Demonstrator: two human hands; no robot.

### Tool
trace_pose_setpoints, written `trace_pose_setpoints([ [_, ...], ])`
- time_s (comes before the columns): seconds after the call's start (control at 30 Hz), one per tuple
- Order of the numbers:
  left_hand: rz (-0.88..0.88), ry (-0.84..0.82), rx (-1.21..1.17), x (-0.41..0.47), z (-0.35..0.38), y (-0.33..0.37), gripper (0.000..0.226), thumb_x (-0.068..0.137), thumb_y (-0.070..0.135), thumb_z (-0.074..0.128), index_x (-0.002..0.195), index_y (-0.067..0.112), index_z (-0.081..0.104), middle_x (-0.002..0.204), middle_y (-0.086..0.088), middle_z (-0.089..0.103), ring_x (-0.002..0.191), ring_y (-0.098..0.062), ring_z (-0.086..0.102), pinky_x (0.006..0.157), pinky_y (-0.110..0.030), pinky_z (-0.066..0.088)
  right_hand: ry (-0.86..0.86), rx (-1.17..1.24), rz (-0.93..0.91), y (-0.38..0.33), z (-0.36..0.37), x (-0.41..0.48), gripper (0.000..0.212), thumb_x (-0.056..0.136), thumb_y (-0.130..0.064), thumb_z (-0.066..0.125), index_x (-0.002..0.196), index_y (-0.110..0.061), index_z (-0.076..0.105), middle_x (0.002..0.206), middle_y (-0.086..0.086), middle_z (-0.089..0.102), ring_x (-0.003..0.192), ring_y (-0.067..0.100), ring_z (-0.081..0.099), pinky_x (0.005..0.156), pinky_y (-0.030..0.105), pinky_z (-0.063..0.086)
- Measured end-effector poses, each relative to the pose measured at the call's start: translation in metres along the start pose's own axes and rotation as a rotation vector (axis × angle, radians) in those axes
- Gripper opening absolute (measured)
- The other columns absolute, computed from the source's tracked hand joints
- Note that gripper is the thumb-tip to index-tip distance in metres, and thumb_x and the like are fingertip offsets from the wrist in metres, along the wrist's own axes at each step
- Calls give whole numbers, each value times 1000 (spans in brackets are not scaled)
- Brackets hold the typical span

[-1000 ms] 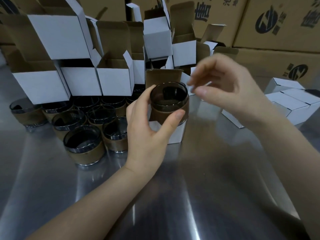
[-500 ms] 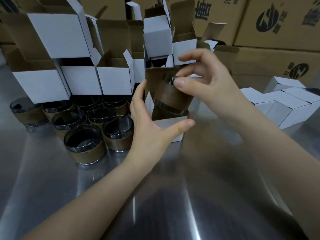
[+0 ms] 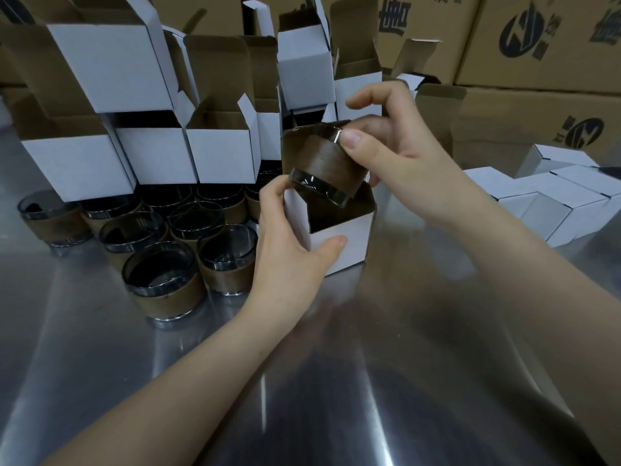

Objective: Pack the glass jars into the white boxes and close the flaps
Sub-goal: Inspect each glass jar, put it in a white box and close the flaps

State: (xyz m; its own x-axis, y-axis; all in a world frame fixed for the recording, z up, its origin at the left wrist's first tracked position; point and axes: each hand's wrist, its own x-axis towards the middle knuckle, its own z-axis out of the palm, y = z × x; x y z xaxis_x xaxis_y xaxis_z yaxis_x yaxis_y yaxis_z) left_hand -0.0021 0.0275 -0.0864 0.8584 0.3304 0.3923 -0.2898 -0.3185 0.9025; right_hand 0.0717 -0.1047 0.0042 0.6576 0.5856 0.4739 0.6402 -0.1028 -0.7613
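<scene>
The right hand (image 3: 396,146) pinched a tilted brown-banded glass jar (image 3: 322,163) over the open white cardboard box (image 3: 346,243) gripped by the left hand (image 3: 289,243); many jars (image 3: 161,274) stood unpacked.

A brushed steel table (image 3: 84,348) fills the foreground, streaked with pale glare. Behind its far edge, big brown cartons (image 3: 554,72) with black printed logos stand stacked.

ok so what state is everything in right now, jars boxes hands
held jar, tilted over the box mouth, not yet seated
front box, upright, top flaps open
left hand, grips the front box
right hand, holds the held jar by its rim
loose jars, upright, unpacked
stacked boxes, flaps open
boxes at right, flaps closed
</scene>
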Motion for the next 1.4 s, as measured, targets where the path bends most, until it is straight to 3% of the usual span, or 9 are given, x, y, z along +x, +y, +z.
trace_pose_setpoints([
  [0.13, -2, 8, 10, 0, 0, 0, 77, 76, 16, 82, 127, 40, 30, 135, 12, 46, 127, -5, 45, 103, -22, 39, -40, -126, 5, -4, -7, -1, 37, 92, -39, 55, 120, -31, 33, 104, -4, 59, 83, 24, 67, 68, 27, 55],
  [0.2, -3, 8, 9, 0, 0, -1, 76, 75, 17, 82, 127, 38, 31, 133, 11, 49, 125, -4, 47, 100, -18, 39, -52, -239, -4, -7, -8, -1, 35, 92, -37, 60, 116, -30, 36, 108, -4, 56, 81, 22, 67, 71, 37, 59],
  [0.3, -3, 9, 31, 0, 1, -2, 76, 75, 19, 83, 127, 38, 30, 131, 12, 51, 124, -4, 48, 93, -13, 37, -50, -485, -57, -13, -6, -1, 40, 84, -38, 69, 107, -28, 38, 107, -5, 54, 81, 7, 61, 59, 23, 48],
  [0.43, 10, 28, 55, -2, 2, -2, 77, 75, 23, 83, 122, 46, 28, 133, 12, 48, 127, -7, 46, 99, -22, 40, -84, -697, -117, -18, 4, -1, 43, 80, -37, 72, 104, -22, 38, 99, 0, 57, 80, 17, 59, 59, 36, 49],
  [0.57, 24, 45, 73, -3, 2, -3, 77, 74, 25, 83, 120, 48, 27, 133, 9, 48, 125, -9, 47, 100, -25, 42, -108, -834, -147, -15, 11, -3, 43, 80, -36, 71, 98, -23, 34, 79, -6, 50, 67, 10, 48, 49, 29, 31],
  [0.87, 64, 15, 166, -5, 6, -2, 81, 77, 23, 81, 137, 37, 30, 140, 8, 40, 132, -8, 40, 109, -37, 41, -176, -864, 39, -2, 18, 3, 43, 74, -31, 71, 93, -21, 34, 69, -8, 47, 59, 8, 44, 55, 25, 20],
  [0.97, 68, 14, 188, -5, 6, -3, 80, 78, 24, 80, 140, 38, 31, 143, 9, 37, 131, -1, 35, 108, -25, 37, -238, -905, 136, -1, 21, 8, 41, 75, -28, 71, 93, -20, 35, 73, -8, 46, 62, 6, 41, 65, 28, 23],
  [1.17, 63, 2, 212, -5, 7, -2, 75, 81, 24, 78, 136, 48, 32, 143, 14, 34, 120, 9, 31, 90, 1, 27, -346, -958, 289, -6, 25, 19, 38, 78, -22, 70, 95, -18, 36, 80, -2, 47, 67, 12, 43, 53, 29, 25],
  [1.4, 10, -28, 188, -5, 4, -2, 67, 87, 22, 72, 140, 43, 38, 148, 11, 26, 130, 3, 27, 89, 11, 20, -173, -704, 112, -6, 9, 4, 31, 79, -20, 69, 107, -24, 56, 101, -7, 60, 91, 10, 57, 69, 21, 48],
])
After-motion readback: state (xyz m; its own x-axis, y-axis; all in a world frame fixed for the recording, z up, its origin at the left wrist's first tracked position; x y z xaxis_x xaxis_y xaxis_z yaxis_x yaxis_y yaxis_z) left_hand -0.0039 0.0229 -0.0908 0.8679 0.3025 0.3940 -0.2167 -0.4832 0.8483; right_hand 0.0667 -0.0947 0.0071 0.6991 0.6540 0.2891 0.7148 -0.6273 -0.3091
